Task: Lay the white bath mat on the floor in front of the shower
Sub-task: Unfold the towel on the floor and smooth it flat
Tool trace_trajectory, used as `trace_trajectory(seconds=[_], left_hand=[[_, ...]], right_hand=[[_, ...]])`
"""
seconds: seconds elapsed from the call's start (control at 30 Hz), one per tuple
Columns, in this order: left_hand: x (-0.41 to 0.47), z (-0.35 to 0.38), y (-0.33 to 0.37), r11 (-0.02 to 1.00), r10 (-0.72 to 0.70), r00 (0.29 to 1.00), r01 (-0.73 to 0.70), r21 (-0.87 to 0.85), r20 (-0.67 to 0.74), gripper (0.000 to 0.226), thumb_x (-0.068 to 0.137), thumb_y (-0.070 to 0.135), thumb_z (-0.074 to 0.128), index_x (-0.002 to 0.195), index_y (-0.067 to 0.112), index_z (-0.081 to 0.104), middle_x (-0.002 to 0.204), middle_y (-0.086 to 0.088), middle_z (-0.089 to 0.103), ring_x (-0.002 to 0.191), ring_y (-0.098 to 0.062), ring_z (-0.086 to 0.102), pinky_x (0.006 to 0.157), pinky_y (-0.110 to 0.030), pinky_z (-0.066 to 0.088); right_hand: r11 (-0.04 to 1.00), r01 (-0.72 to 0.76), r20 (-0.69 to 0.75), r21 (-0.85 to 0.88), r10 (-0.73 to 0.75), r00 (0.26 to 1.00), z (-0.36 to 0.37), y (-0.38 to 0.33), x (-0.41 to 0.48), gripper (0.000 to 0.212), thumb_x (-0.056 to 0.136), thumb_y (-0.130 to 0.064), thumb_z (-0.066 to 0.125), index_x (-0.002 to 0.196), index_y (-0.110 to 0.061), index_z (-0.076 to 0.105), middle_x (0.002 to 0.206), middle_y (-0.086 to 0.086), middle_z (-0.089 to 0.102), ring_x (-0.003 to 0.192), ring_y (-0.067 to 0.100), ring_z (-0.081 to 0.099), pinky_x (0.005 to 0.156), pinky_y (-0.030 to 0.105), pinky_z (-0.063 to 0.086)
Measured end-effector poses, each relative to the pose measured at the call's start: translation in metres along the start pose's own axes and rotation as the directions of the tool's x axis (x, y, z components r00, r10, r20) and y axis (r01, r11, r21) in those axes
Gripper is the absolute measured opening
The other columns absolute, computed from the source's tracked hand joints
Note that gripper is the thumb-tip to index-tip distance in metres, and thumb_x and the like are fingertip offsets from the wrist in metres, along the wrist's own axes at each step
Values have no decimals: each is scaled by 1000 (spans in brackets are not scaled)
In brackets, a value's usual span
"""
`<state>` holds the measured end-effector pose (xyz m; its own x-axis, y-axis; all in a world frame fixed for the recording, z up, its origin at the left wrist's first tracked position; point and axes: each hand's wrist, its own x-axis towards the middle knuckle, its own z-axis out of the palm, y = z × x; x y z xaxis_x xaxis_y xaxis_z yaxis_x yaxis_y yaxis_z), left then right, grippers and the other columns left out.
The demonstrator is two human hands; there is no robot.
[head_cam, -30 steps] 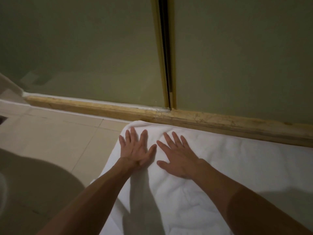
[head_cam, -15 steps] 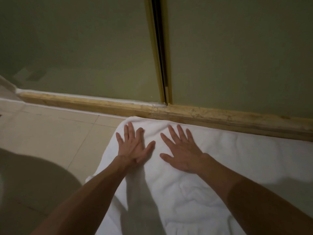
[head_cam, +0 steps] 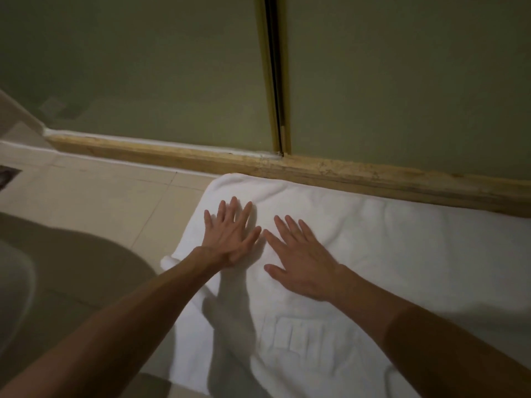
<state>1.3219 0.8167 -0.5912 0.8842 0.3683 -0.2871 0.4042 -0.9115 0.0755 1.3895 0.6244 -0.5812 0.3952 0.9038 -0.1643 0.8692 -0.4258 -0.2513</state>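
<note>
Fingers spread flat, the left hand point(head_cam: 230, 238) and right hand point(head_cam: 304, 264) press the white terry bath mat point(head_cam: 402, 254), smoother than before, on the beige tiled floor point(head_cam: 100, 202) against the wooden shower sill point(head_cam: 344, 173); nearly laid.

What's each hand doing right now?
Left hand: open, fingers spread flat on the white bath mat.
Right hand: open, flat on the mat too.

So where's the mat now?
Head view, lower right: the white bath mat lies on the tiled floor against the shower sill, under left hand and right hand.
</note>
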Motion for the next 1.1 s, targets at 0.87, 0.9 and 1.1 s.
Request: trace_trajectory(seconds=[0.87,0.9,1.1], left_hand=[[-199,71,-24,937,-83,996,71,-342,-19,78,89,68,9,147,30,-27,147,-6,-47,136,-24,-42,113,-56,-16],[-199,72,-23,939,-82,996,68,-337,-26,78,90,67,10,149,29,-25,147,-6,-46,136,-24,-42,112,-54,-17],[-201,73,-22,941,-103,993,78,-330,-59,82,91,66,20,150,27,-23,151,-8,-41,138,-23,-39,103,-42,-28]], right_hand=[[994,-99,207,-42,106,973,49,-125,-92,68,95,-57,7,151,-21,-8,158,12,-17,145,32,-16,119,49,-2],[994,-97,207,-46,105,973,50,-124,-92,68,95,-57,7,151,-21,-8,158,12,-18,145,32,-17,119,49,-2],[993,-107,187,-51,114,976,49,-122,-90,63,98,-51,8,151,-21,-7,159,11,-16,145,31,-15,119,48,0]])
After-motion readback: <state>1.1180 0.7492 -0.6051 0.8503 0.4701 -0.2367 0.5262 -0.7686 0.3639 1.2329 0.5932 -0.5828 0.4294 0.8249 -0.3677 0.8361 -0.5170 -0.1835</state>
